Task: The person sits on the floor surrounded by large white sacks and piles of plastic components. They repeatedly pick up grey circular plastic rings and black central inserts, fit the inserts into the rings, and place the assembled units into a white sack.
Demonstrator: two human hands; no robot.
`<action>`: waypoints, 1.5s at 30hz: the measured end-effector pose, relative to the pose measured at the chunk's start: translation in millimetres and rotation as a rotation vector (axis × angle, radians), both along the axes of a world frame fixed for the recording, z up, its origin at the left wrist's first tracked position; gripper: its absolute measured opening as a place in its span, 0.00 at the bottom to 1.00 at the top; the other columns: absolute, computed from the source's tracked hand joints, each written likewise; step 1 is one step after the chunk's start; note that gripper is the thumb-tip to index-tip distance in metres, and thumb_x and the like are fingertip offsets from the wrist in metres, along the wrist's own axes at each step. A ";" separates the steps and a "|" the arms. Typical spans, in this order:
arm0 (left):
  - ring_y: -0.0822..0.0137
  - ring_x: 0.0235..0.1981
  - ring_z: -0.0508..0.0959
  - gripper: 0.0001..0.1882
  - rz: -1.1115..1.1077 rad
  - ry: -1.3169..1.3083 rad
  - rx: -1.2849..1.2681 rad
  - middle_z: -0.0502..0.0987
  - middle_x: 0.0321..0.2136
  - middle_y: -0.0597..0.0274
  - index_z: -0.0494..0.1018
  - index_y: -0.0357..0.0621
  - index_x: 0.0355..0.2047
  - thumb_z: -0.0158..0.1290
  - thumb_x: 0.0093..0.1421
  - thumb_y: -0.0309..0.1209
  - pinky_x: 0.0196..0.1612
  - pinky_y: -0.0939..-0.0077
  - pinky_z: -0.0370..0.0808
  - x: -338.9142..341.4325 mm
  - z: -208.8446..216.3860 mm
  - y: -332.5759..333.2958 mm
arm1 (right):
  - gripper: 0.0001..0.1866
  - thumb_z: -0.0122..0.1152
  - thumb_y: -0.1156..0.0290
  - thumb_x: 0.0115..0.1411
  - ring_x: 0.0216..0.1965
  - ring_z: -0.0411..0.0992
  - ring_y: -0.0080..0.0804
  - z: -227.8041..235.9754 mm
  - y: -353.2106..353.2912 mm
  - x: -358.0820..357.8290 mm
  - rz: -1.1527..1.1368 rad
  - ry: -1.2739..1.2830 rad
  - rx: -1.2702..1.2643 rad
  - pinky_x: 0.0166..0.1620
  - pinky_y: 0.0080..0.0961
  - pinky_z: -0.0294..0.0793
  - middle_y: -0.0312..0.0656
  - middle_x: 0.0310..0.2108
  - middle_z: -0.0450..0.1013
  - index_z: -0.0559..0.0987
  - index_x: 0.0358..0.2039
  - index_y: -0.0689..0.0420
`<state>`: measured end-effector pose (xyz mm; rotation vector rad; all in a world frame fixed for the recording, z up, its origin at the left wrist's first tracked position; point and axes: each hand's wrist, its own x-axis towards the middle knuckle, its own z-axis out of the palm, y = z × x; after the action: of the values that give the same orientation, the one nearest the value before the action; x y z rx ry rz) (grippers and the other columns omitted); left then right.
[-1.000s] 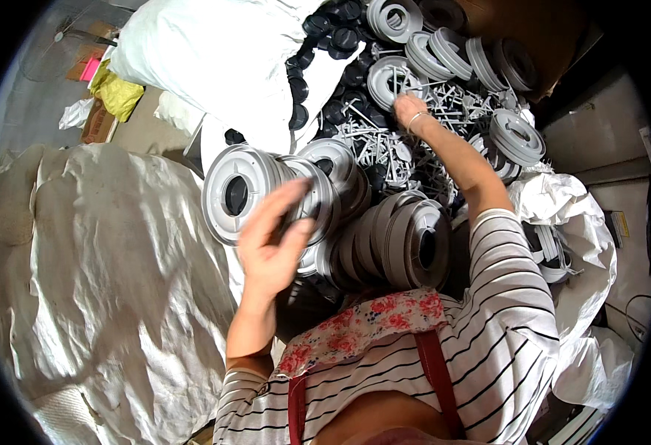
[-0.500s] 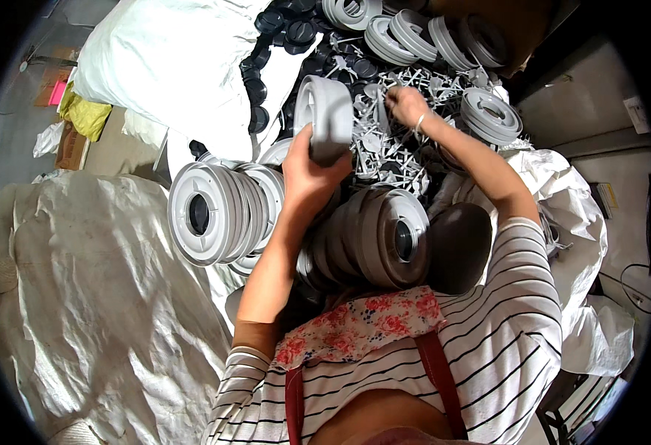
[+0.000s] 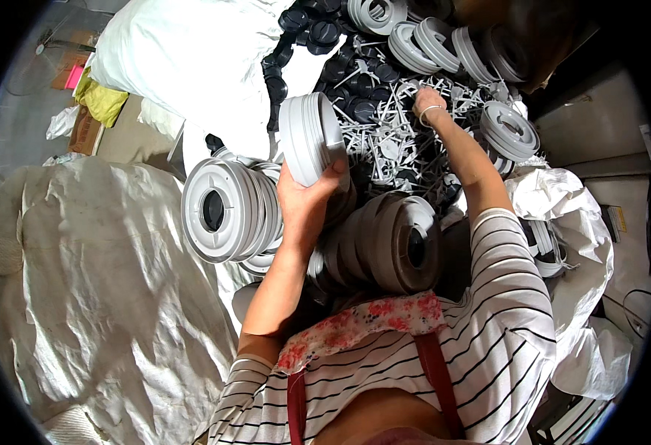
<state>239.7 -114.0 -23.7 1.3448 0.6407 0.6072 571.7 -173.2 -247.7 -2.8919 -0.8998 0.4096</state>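
Note:
My left hand (image 3: 305,206) is closed on a grey round plastic ring (image 3: 302,137), thumb on its right side, holding it tilted on edge above the stacks. Farther off to the right, my right hand (image 3: 429,102) reaches into a heap of light grey stemmed plastic pieces (image 3: 390,148); its fingers are hidden from view. Left of my left forearm, a stack of grey ringed discs (image 3: 227,211) lies on its side. Another stack of grey rings (image 3: 396,241), partly in shadow, lies between my forearms close to my body.
Black round caps (image 3: 361,110) lie around the heap. More grey rings (image 3: 412,48) stand at the far side, and a ringed disc (image 3: 509,131) sits on the right. A white sack (image 3: 188,63) bulges at far left; pale sheeting (image 3: 103,289) covers the near left.
My left hand has drawn the ring nearer and leftward and turned it, so its grooved outer side shows. My right hand stays at the heap, its fingers now more hidden. The view has shifted slightly.

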 end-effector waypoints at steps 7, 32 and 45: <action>0.78 0.28 0.72 0.15 -0.021 0.007 -0.034 0.74 0.28 0.67 0.70 0.38 0.37 0.56 0.47 0.26 0.33 0.83 0.69 -11.8 -0.7 -3.6 | 0.18 0.55 0.62 0.54 0.54 0.66 0.42 -13.7 10.0 1.1 -0.071 0.134 -0.162 0.54 0.36 0.66 0.46 0.49 0.71 0.78 0.44 0.54; 0.63 0.41 0.75 0.22 -0.146 -0.253 -0.429 0.73 0.42 0.52 0.66 0.29 0.48 0.52 0.58 0.33 0.47 0.69 0.72 -31.0 20.3 -25.8 | 0.08 0.46 0.73 0.58 0.31 0.70 0.57 219.7 -42.5 -191.6 0.375 0.115 1.130 0.35 0.41 0.71 0.57 0.29 0.71 0.68 0.38 0.63; 0.64 0.41 0.75 0.28 -0.264 -0.200 -0.257 0.73 0.42 0.53 0.65 0.28 0.49 0.59 0.54 0.36 0.45 0.69 0.74 -56.9 33.6 -32.0 | 0.33 0.70 0.57 0.41 0.46 0.68 0.49 269.9 -86.0 -228.2 0.649 0.174 0.897 0.49 0.35 0.69 0.53 0.43 0.68 0.70 0.46 0.60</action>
<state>182.9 -146.0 9.9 1.0889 0.3567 0.4229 343.5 -259.2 22.2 -1.7064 -1.4864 0.1992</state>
